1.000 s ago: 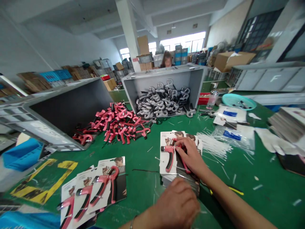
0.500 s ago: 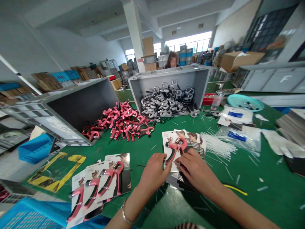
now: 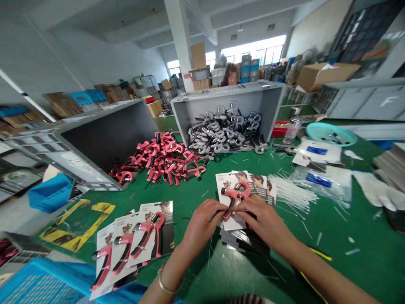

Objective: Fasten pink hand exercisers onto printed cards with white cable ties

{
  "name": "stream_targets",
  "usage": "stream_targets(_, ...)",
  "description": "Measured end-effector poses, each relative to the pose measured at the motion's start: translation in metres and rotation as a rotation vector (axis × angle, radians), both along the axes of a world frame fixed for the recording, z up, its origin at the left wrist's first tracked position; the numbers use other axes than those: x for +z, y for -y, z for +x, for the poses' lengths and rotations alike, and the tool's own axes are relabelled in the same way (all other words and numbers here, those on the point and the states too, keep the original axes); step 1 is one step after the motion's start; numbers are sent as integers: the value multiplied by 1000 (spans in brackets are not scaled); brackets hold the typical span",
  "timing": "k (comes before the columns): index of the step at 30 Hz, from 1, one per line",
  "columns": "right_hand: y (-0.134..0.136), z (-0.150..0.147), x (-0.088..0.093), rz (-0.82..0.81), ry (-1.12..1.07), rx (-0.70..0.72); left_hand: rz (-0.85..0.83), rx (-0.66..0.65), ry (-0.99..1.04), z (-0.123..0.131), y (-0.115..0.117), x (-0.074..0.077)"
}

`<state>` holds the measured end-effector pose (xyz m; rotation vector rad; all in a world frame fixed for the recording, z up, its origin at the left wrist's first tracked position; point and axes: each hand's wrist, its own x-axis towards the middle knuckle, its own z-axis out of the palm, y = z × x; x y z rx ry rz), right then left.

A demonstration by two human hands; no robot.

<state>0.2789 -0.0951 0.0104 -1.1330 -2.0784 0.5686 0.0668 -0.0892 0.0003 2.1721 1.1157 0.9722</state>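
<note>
Atop flat printed card [image 3: 221, 181], both hands [image 3: 202, 223] [image 3: 262, 216] touch a curved pink grip [image 3: 233, 193].

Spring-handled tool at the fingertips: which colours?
The tool is pink and black; head view shows it best.

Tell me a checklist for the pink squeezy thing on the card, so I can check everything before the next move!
1. Pink squeezy thing lying on the top card: ok.
2. Left hand at its lower handle: ok.
3. Right hand by the same handle, on the other side: ok.
4. Thin white ties lying near the card stack: ok.
5. A tie tight around that handle: cannot tell, fingers hide it.
6. Cards at the far left lined up neatly: not ok, they're fanned out.
</note>
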Motion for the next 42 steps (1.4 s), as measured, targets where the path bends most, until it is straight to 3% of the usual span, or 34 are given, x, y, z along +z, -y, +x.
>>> stream_targets(4, -1, 0, -1, -81, -33, -136, -93, 94, 149, 18, 2, -12)
stream_targets(7, 1, 6, 0, -67, 17, -86, -205, 106, 256, 24, 4, -17)
stream_targets(11, 4, 17, 3, -4, 148, -21, -194, 104, 282, 25, 6, -17)
stream_targets(21, 7, 19, 9, 72, 290, 27, -115, 95, 203, 28, 7, -12)
stream_targets(32, 4, 15, 10, 90, 208, 78, -14, 14, 69, 26, 7, -5)
stream_targets(37, 3, 14, 7, 78, 184, 63, -114, -70, 21, 17, 2, 4)
stream_targets(42, 2, 9, 11, 84, 218, 70, 3, -44, -161, 15, 3, 19)
